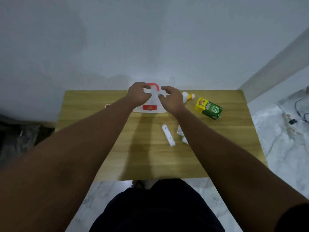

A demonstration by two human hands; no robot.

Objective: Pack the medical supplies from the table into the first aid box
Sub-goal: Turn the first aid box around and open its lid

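At the desk's far edge, your left hand (138, 95) & right hand (170, 99), fingers spread and empty, flank the first aid box (151, 104): prob. light, rigid, slick plastic, so grip its sides or red handle (154, 85).

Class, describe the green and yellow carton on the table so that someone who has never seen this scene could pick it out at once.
Start at the wooden table and go to its far right part, right of the white first aid box. The green and yellow carton lies there on its side. It is the only boxy, brightly printed item; its neighbours are mostly white.
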